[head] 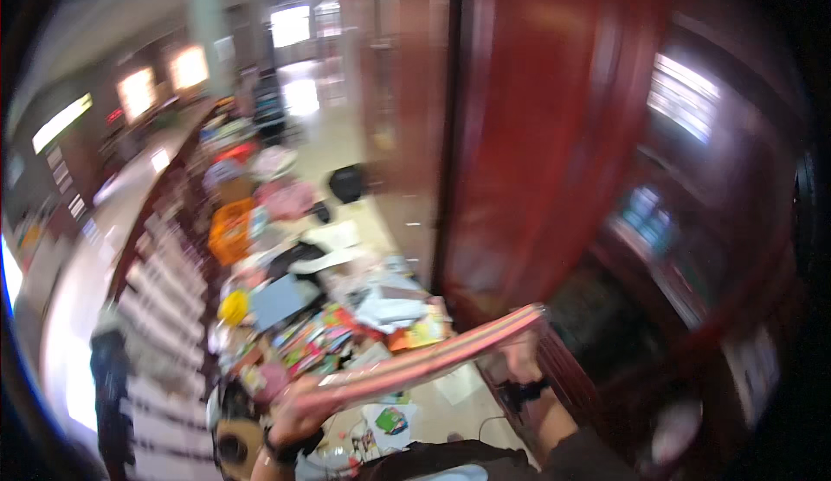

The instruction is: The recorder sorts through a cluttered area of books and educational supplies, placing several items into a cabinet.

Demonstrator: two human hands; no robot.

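Between my two hands is a long, flat, pink-and-yellow striped bundle (428, 358), seen edge-on, with a shiny surface like clear plastic wrap. Motion blur hides what it is made of. My left hand (295, 413) grips its near left end, and my right hand (522, 358) holds the far right end, which sits higher in the picture. Each wrist has a dark band. Below the bundle, loose items cover the floor, among them a pile of colourful packets or booklets (324, 338) and a blue-grey flat box (279, 300).
A white balustrade (162, 325) with a dark red rail runs along the left. Tall red wooden panels (532, 124) stand at right. An orange crate (232, 231), a pink bag (285, 197) and a black round object (347, 182) lie further along the tiled floor (324, 124).
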